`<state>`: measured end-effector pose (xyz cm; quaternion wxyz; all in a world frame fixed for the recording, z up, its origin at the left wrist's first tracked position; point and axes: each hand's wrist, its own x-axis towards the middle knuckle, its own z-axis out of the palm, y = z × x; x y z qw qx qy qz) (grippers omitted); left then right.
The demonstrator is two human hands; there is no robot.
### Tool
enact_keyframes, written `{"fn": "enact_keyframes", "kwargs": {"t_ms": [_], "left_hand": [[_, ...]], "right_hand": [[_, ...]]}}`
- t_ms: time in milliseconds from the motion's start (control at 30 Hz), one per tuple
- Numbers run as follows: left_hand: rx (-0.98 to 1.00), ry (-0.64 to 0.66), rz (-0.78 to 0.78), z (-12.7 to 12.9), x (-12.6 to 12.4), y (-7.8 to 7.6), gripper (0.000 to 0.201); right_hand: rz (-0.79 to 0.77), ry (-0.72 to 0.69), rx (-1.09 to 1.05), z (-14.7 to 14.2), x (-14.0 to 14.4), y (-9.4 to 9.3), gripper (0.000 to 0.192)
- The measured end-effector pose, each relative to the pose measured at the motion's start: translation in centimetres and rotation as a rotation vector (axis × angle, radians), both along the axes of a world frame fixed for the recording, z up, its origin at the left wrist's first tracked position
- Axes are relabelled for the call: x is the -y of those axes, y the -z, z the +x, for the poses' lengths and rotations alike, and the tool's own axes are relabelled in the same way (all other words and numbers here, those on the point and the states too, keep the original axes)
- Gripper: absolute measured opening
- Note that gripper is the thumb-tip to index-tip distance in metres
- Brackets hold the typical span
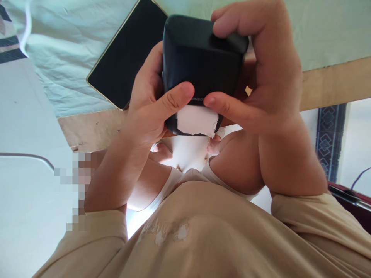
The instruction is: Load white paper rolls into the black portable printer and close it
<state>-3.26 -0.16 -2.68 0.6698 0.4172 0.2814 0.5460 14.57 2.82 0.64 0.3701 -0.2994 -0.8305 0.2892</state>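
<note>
A black label printer point(203, 63) with rounded corners and small pale lettering is held up before me in both hands. Across its near end lies a white piece of label paper point(197, 119) with a ragged lower edge. My left hand point(156, 92) is wrapped around the printer's left side, its thumb pressing on the face above the paper. On the right, my right hand point(261, 77) grips the other side, thumb on the face and fingers curled over the far corner. The fingers behind the printer are hidden.
A dark-screened tablet point(124, 58) lies slanted on the pale green cloth point(58, 69) just left of the printer. The wooden table edge point(89, 129) runs below it. A white cable point(27, 27) is at the upper left. My legs are under the table edge.
</note>
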Motion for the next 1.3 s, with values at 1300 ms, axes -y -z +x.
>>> {"fn": "enact_keyframes", "kwargs": {"t_ms": [1300], "left_hand": [[-0.012,-0.075,0.067,0.1,-0.6,1.2,0.047]], "right_hand": [[0.031,-0.014,-0.062,-0.1,-0.4,0.5,0.046]]}}
